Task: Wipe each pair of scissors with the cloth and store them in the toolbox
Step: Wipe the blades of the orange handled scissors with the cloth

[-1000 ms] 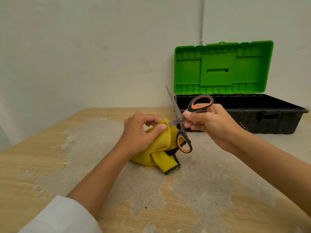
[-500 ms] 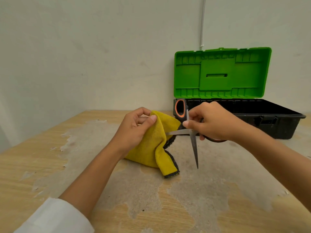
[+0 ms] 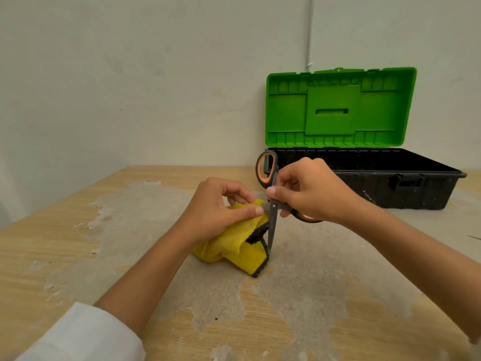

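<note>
My right hand (image 3: 309, 191) grips a pair of scissors (image 3: 272, 225) with black and orange handles. The scissors are spread open: one blade points down at the table, one handle loop sticks up above my fingers. My left hand (image 3: 218, 207) pinches a yellow cloth (image 3: 234, 246) with a black edge against the other blade, right beside the pivot. The cloth's lower part lies bunched on the table. Behind my right hand stands the toolbox (image 3: 390, 188), a black tub with its green lid (image 3: 338, 108) raised against the wall.
The wooden table (image 3: 78, 243) has a worn top with large grey patches. A white wall runs close behind it. At the right edge of the table a thin dark object (image 3: 475, 237) is barely in view.
My left hand has brought the cloth down and right, onto the blade near the pivot. My right hand has kept its grip, and the downward blade's tip now nears the table.
</note>
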`<state>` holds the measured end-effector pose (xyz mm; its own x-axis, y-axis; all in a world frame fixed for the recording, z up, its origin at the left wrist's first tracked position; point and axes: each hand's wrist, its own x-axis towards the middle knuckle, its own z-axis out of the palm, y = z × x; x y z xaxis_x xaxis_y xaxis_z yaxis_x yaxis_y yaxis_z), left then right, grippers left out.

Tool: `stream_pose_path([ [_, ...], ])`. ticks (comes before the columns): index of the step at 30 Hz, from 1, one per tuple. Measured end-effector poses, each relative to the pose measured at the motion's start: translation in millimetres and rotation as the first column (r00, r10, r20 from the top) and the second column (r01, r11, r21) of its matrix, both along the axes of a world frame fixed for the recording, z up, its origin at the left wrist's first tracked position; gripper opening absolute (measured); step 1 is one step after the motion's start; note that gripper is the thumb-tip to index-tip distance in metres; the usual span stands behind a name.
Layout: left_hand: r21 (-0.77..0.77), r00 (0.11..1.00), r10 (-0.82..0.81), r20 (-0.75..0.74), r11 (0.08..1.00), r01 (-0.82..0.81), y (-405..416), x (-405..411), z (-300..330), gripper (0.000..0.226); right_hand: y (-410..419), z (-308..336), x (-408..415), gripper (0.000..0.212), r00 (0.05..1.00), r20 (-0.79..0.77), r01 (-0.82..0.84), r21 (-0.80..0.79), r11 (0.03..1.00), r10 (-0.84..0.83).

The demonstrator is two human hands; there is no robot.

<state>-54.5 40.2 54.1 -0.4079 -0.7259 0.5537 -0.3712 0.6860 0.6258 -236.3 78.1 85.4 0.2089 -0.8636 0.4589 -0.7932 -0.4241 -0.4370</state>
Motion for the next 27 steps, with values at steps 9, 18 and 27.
stream_pose_path([
  [9,-0.106,0.994,0.105,0.031,0.989,-0.101,4.8,-4.8,-5.0,0.028,2.0,-10.4,8.2,0.031,0.996,0.085,0.004,-0.008,1.000,-0.003],
  [18,-0.129,0.978,0.157,0.137,0.982,-0.140,6.2,2.0,2.1,0.004,-0.5,1.4,-9.0,0.027,0.993,0.115,0.010,-0.001,1.000,-0.009],
  [27,-0.082,0.961,0.257,0.101,0.965,-0.250,-5.7,7.4,-5.3,0.022,-13.0,-6.3,-47.5,0.014,0.904,0.415,0.071,0.097,0.993,-0.105],
])
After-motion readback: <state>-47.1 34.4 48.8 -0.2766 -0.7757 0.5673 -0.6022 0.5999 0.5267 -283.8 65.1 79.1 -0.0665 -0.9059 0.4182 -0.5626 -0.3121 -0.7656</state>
